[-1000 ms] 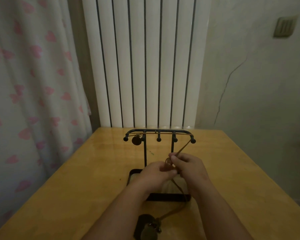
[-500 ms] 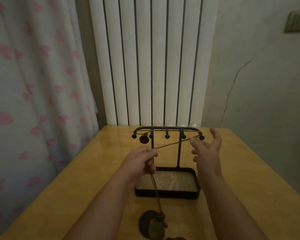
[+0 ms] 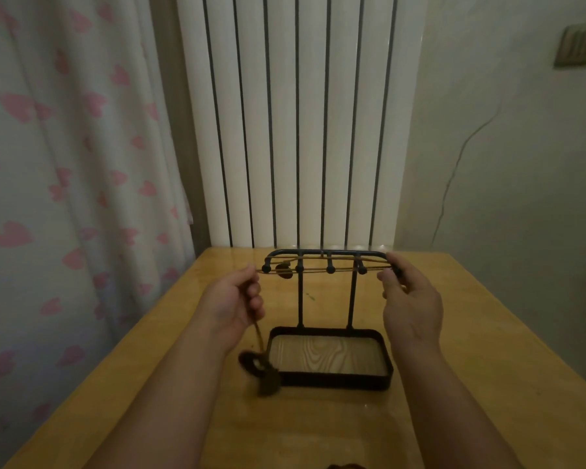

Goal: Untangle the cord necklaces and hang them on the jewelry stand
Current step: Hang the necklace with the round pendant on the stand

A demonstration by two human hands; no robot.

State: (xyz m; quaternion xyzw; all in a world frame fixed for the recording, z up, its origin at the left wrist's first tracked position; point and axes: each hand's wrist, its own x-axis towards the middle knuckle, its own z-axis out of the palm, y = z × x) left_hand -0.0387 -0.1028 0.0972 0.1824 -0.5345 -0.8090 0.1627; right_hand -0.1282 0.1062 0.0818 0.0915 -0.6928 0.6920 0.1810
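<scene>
Cord necklace (image 3: 315, 271) lay stretched left to right, its long axis level and running along the near side of the jewelry stand's (image 3: 352, 299) row of ball-tipped hooks (image 3: 330, 269), at about their height. Left hand (image 3: 234, 302) was just left of the rack, fingers curled round the cord. From that fist the rest dropped to a dark pendant (image 3: 268, 384) hanging beside the tray base (image 3: 332, 380). Right hand (image 3: 411, 299) sat at the rack's right end, fingers loosely bent, and the cord met its fingertips (image 3: 391, 265). Both hands were equally close to the hooks. I judged the cord had yet to go up and over a hook.

Whether the right fingertips pinched the cord or merely carried it looped could not be told. The hanging pendant was blurred. Another small pendant (image 3: 284, 270) hung at the left hooks, its cord hard to trace.
</scene>
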